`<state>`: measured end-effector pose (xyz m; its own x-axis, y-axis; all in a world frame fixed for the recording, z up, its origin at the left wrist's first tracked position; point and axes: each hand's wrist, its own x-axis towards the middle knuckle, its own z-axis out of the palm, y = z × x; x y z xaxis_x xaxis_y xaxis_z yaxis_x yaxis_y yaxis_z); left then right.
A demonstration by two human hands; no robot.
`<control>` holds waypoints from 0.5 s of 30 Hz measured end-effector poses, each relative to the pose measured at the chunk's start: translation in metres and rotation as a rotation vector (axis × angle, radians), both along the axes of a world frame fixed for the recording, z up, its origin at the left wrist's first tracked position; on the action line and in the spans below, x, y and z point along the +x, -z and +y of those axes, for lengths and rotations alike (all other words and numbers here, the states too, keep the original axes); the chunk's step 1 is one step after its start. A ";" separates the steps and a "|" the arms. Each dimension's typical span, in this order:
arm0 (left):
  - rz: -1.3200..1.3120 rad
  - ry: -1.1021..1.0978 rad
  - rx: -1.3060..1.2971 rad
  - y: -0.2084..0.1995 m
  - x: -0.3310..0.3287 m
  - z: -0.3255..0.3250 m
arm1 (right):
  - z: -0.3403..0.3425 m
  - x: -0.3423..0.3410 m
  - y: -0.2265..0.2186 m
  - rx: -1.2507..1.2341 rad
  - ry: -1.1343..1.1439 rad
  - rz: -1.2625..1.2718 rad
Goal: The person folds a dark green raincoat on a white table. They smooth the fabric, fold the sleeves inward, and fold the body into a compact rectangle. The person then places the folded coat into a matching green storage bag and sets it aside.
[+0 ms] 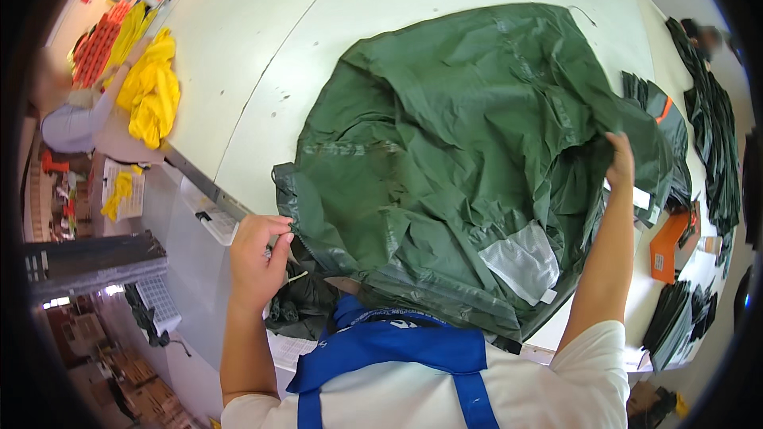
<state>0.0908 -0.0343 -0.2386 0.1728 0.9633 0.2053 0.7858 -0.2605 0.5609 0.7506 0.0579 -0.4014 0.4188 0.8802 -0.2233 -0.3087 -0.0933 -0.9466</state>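
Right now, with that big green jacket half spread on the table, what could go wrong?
The green jacket hangs over the white table edge near the person, so it might slide off. The left hand pinches the zipper edge; thin fabric could snag there. The right hand grips the far side, and pulling might bunch the cloth further.

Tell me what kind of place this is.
Probably a garment workshop or packing room. A large white work table holds a green rain jacket gripped by both hands, stacks of folded green garments lie at the right, and yellow garments are piled at the left.
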 end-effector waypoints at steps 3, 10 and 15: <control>-0.028 -0.015 0.010 -0.004 -0.012 -0.018 | -0.014 0.039 -0.040 0.283 0.115 0.323; -0.070 0.124 0.032 0.009 -0.012 -0.058 | -0.022 -0.215 -0.267 0.588 -0.791 -1.253; -0.142 0.070 0.025 0.017 -0.020 -0.078 | -0.063 -0.323 -0.195 0.381 -1.805 -0.959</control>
<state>0.0713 -0.1127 -0.2552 0.2067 0.9443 0.2561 0.6784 -0.3269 0.6579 0.4275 -0.0052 -0.2069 -0.9241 0.2832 -0.2566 0.3743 0.5357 -0.7569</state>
